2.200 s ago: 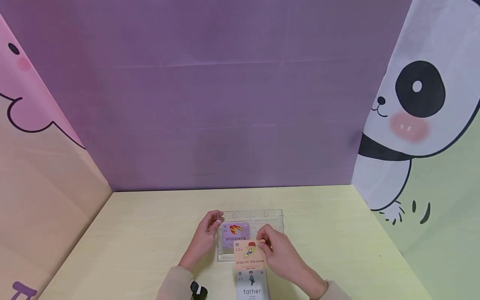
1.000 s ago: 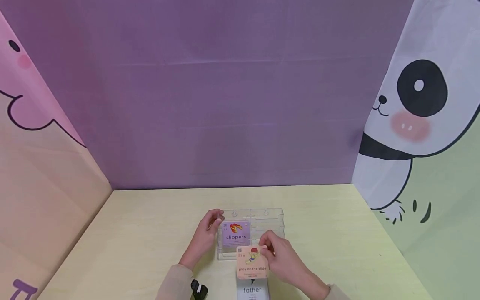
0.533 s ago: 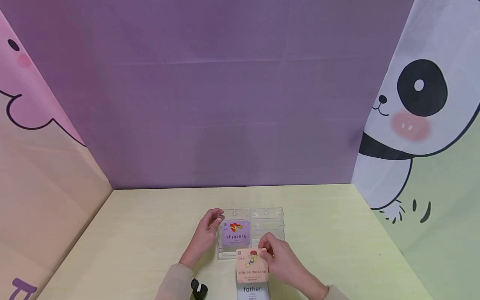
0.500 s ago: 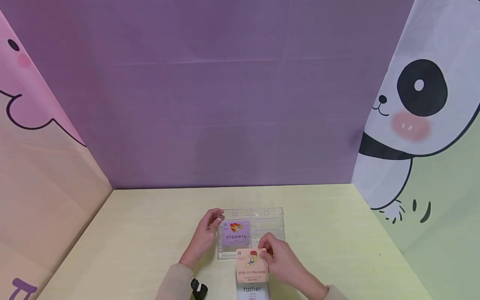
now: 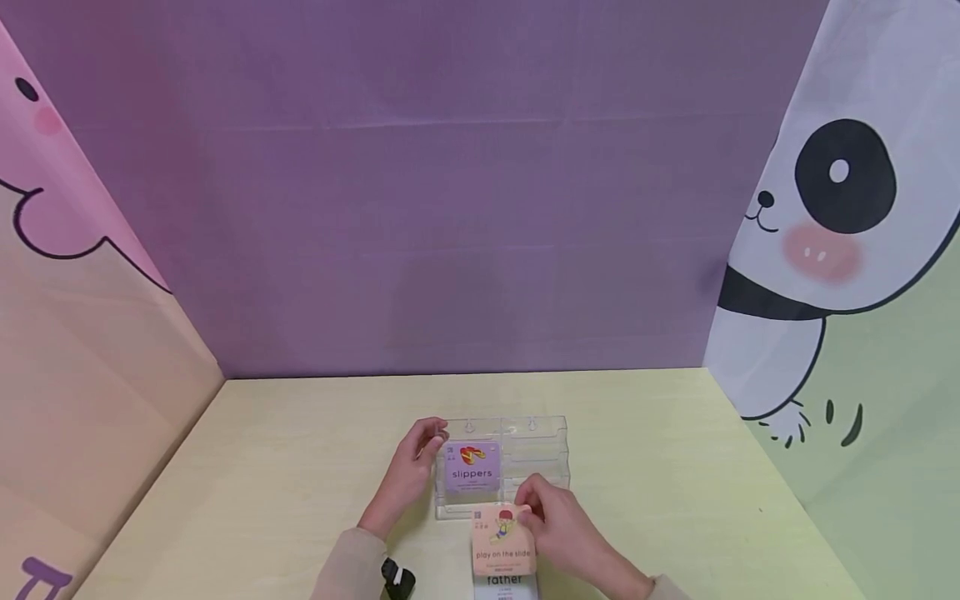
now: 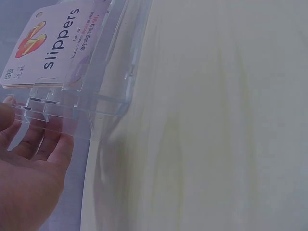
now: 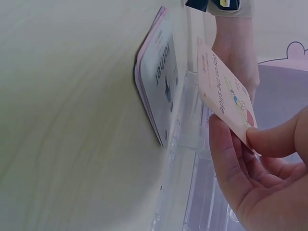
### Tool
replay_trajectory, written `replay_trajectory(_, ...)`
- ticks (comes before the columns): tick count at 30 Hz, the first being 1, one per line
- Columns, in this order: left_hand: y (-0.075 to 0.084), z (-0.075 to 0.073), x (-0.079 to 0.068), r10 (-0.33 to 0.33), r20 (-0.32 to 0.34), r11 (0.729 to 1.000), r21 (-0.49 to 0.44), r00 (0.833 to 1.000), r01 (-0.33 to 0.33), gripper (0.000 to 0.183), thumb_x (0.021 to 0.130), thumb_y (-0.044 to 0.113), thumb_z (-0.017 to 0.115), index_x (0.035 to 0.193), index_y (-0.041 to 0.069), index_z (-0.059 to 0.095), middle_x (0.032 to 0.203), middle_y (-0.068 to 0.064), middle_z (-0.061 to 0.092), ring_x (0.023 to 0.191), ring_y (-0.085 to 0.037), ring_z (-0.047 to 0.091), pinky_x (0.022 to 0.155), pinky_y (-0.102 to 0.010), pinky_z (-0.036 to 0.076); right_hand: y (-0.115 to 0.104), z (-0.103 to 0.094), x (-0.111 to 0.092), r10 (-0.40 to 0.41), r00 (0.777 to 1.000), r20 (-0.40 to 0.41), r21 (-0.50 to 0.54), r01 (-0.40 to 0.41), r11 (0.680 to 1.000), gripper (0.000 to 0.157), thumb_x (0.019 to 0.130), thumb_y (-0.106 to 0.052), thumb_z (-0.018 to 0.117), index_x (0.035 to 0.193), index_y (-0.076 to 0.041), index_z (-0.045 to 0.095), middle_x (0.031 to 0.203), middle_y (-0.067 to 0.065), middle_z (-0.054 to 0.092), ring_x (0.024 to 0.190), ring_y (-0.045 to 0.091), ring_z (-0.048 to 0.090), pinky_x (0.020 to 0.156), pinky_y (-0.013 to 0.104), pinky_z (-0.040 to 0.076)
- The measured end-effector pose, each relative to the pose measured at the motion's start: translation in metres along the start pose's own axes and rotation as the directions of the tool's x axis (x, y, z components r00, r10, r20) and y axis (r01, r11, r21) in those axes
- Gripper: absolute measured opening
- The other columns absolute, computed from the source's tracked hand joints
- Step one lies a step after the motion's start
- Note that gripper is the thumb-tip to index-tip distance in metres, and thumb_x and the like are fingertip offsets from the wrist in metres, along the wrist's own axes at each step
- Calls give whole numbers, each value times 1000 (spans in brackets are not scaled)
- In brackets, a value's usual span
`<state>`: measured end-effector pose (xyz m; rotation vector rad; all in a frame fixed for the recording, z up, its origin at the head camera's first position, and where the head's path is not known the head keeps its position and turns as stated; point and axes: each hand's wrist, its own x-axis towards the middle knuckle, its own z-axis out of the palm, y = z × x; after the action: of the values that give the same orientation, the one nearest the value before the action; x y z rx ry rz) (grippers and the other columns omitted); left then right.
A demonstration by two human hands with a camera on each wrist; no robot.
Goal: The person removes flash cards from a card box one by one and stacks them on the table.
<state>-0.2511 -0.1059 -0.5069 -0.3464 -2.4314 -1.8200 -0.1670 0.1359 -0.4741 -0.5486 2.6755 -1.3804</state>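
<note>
My left hand [image 5: 408, 479] grips the left edge of a clear plastic card holder [image 5: 534, 450]; in the left wrist view, its fingers [image 6: 45, 144] reach behind the holder's edge. A purple "slippers" card [image 5: 472, 467] sits in the holder's left compartment, on top of other cards. Between thumb and fingers, my right hand [image 5: 562, 525] pinches a peach "play on the slide" card [image 5: 502, 540] by its right edge. This card is raised and tilted above a small stack topped by a grey "father" card [image 7: 161, 72], apart from it in the right wrist view.
The holder's right compartment shows bare clear plastic. A black strap-like item [image 5: 398, 579] is beside the left sleeve. The pale wooden table [image 5: 300, 467] stretches to a purple backdrop [image 5: 465, 208], with cartoon-printed panels at both sides.
My right hand has drawn the "play on the slide" card down and towards me, off the holder's lower edge and over more of the "father" card. The left hand stays in place.
</note>
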Motion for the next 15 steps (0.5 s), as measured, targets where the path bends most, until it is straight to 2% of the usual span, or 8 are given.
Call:
replay_trajectory(10, 1, -1, 0, 7, 7, 1000, -4, 1000, -7, 27, 100, 9, 48, 126, 5, 50, 119, -15, 58, 119, -28, 51, 108, -49, 34, 6, 5, -1, -5, 1000, 11, -14, 5, 1000, 15, 88, 2, 62, 93, -11, 53, 76, -5, 53, 67, 7, 47, 58, 19, 43)
replay_trajectory(15, 1, -1, 0, 3, 9, 1000, -5, 1000, -3, 27, 100, 8, 47, 126, 5, 50, 119, -15, 58, 118, -28, 51, 108, -49, 35, 6, 5, -2, 19, 1000, 24, -3, -19, 1000, 15, 89, 1, 61, 92, -11, 53, 76, -5, 54, 68, 8, 48, 58, 19, 43)
